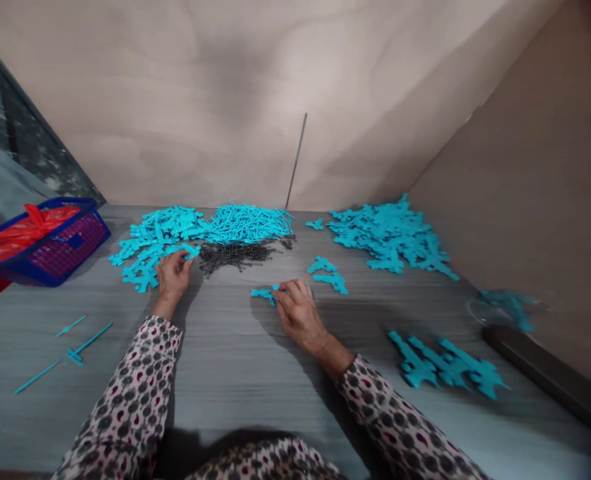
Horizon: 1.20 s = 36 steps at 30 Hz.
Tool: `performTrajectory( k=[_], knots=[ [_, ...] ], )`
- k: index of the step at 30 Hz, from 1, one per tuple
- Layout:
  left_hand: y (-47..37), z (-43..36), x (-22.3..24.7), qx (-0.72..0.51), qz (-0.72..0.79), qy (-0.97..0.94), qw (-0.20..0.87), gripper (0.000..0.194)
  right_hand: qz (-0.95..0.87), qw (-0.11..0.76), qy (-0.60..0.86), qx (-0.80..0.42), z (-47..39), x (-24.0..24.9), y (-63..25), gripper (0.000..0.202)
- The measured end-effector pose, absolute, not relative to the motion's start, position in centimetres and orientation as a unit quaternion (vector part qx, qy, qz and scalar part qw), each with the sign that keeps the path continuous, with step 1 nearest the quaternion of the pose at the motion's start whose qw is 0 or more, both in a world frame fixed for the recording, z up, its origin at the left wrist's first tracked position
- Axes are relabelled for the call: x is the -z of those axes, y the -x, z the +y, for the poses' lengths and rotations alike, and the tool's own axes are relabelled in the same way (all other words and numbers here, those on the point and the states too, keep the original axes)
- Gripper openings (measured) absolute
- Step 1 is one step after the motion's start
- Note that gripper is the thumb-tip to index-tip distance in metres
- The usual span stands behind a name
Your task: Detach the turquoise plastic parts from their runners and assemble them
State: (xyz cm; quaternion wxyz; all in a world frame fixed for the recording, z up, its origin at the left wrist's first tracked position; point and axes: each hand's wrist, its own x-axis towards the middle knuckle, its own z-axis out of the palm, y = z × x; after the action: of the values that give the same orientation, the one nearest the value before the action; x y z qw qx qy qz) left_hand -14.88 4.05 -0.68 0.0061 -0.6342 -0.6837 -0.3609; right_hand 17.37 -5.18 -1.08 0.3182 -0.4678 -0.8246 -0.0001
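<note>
My left hand (174, 275) is at the near right edge of a heap of turquoise plastic gun-shaped pieces (168, 225), its thumb and fingers closed on one turquoise piece (190, 250). Over the middle of the table, my right hand (300, 312) grips a small turquoise toy gun (262, 293), whose front end sticks out to the left of the fingertips. Between and beyond the hands lie a pile of thin turquoise sticks (248, 223) and a pile of small dark spring-like parts (232, 255).
At the right stands a larger heap of turquoise toy guns (390, 233). Several more lie nearer, beside a dark bar (540, 367). A blue basket (70, 250) with a red bag (30, 230) is at the left. Loose turquoise sticks (38, 377) lie front left; walls rise behind and right.
</note>
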Motion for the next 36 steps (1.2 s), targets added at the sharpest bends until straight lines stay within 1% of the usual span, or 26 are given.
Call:
performTrajectory(
  k=[2, 5, 7, 8, 11, 13, 17, 21, 24, 26, 28, 32, 36],
  knots=[
    [12.4, 3.3, 0.4, 0.441, -0.633, 0.635, -0.03, 0.025, -0.812, 0.352, 0.465, -0.022, -5.1, 1.0, -17.4, 0.023],
    [6.3, 0.2, -0.1, 0.494, -0.544, 0.675, -0.069, 0.019, -0.749, 0.445, 0.478, -0.113, -5.2, 0.6, -17.5, 0.019],
    [2.1, -2.5, -0.4, 0.483, -0.477, 0.73, -0.086, 0.014, -0.662, 0.517, 0.492, -0.229, -5.5, 0.2, -17.7, 0.019],
    [0.4, -3.7, -0.6, 0.464, -0.448, 0.76, -0.088, 0.014, -0.611, 0.544, 0.492, -0.299, -5.7, 0.0, -17.8, 0.02],
    [-2.7, -6.0, -0.9, 0.433, -0.412, 0.799, -0.068, 0.019, -0.477, 0.574, 0.456, -0.484, -6.3, -0.4, -18.2, 0.022],
    [-3.3, -6.2, -0.9, 0.428, -0.406, 0.806, -0.054, 0.022, -0.417, 0.586, 0.436, -0.541, -6.4, -0.5, -18.5, 0.026],
    [-3.8, -6.0, -0.5, 0.416, -0.4, 0.815, -0.048, 0.024, -0.348, 0.619, 0.427, -0.561, -6.2, -0.4, -18.6, 0.028],
    [-3.7, -5.9, -0.5, 0.414, -0.384, 0.823, -0.065, 0.024, -0.346, 0.622, 0.427, -0.557, -5.6, -0.1, -19.2, 0.028],
    [-2.5, -4.9, -0.8, 0.421, -0.393, 0.814, -0.075, 0.026, -0.378, 0.597, 0.435, -0.558, -5.3, 0.3, -20.2, 0.028],
    [-1.5, -3.9, -0.7, 0.421, -0.395, 0.813, -0.076, 0.034, -0.397, 0.567, 0.435, -0.576, -5.1, 0.6, -20.9, 0.028],
    [-0.7, -2.9, -0.3, 0.411, -0.362, 0.83, -0.102, 0.039, -0.402, 0.552, 0.432, -0.589, -5.0, 0.9, -21.4, 0.027],
    [-0.2, -1.8, 0.7, 0.383, -0.342, 0.846, -0.145, 0.034, -0.398, 0.541, 0.429, -0.604, -4.4, 1.3, -21.4, 0.029],
    [0.0, -1.1, 0.9, 0.369, -0.329, 0.858, -0.142, 0.031, -0.396, 0.538, 0.415, -0.617, -3.3, 1.5, -20.9, 0.032]
  ],
)
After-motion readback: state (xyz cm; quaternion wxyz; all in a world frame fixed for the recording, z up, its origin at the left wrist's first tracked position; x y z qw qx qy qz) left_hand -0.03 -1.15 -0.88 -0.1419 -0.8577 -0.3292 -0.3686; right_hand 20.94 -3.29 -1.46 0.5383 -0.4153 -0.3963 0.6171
